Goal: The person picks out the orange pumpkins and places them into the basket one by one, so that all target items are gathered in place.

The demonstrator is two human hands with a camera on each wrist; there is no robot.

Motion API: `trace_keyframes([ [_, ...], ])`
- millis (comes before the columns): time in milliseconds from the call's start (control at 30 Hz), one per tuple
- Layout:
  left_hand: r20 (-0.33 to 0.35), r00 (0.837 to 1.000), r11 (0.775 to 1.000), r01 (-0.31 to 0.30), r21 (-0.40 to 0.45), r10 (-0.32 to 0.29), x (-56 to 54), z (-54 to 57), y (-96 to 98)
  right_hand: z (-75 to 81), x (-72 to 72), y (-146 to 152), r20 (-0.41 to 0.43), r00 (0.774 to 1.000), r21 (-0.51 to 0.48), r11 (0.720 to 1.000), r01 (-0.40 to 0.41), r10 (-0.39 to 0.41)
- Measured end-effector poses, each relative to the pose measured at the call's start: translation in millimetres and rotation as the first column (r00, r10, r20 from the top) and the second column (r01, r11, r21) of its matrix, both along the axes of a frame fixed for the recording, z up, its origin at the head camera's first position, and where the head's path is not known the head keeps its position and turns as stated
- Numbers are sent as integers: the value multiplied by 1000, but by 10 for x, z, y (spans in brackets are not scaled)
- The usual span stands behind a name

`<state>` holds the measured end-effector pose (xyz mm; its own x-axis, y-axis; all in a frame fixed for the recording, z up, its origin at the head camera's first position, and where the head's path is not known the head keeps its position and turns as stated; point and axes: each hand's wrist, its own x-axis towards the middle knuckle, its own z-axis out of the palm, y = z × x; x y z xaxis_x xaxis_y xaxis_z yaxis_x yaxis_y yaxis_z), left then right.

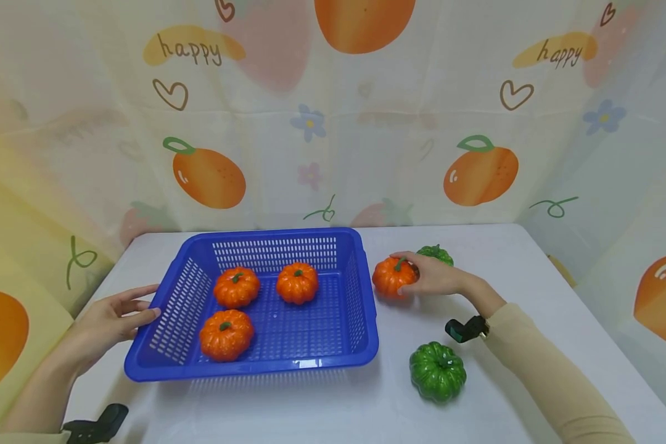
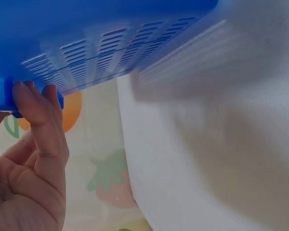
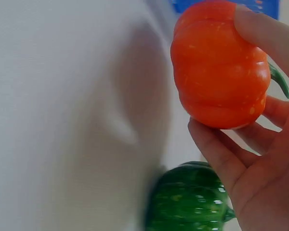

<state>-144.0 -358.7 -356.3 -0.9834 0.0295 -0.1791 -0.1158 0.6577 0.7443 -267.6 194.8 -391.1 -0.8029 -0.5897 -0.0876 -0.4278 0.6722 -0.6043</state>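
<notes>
My right hand (image 1: 435, 275) holds an orange toy pumpkin (image 1: 391, 279) just right of the blue basket's wall. In the right wrist view the thumb and fingers span the pumpkin (image 3: 219, 67), whose green stem points toward the palm. At the basket's left side, my left hand (image 1: 108, 317) pinches the rim of the blue plastic basket (image 1: 255, 372); the left wrist view shows fingertips (image 2: 24, 94) on that rim. Inside the basket lie three orange pumpkins: one at back left (image 1: 236, 287), one at back centre (image 1: 296, 283) and one at front left (image 1: 226, 335).
A green pumpkin (image 1: 438, 372) stands on the white table (image 1: 510, 382), right of the basket's front corner. Another green pumpkin (image 1: 436, 253) sits behind my right hand, partly covered by it. A printed curtain (image 1: 366, 135) hangs behind the table and along its sides.
</notes>
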Motion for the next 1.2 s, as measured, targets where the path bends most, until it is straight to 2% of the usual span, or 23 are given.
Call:
trace_keyframes([
  [133, 7, 1000, 1000, -4, -6, 4, -6, -7, -3, 81, -21, 14, -42, 999, 5, 1000, -2, 2],
  [433, 12, 1000, 1000, -4, -5, 4, -9, -5, 1, 236, -23, 23, 8, 1000, -27, 1000, 6, -6],
  [933, 15, 1000, 1000, -7, -13, 7, -10, -7, 0, 481, 1, -13, -45, 999, -26, 1000, -5, 3],
  [1200, 20, 1000, 1000, -6, -5, 6, -10, -5, 0, 591, -5, -34, -24, 1000, -25, 1000, 12, -12],
])
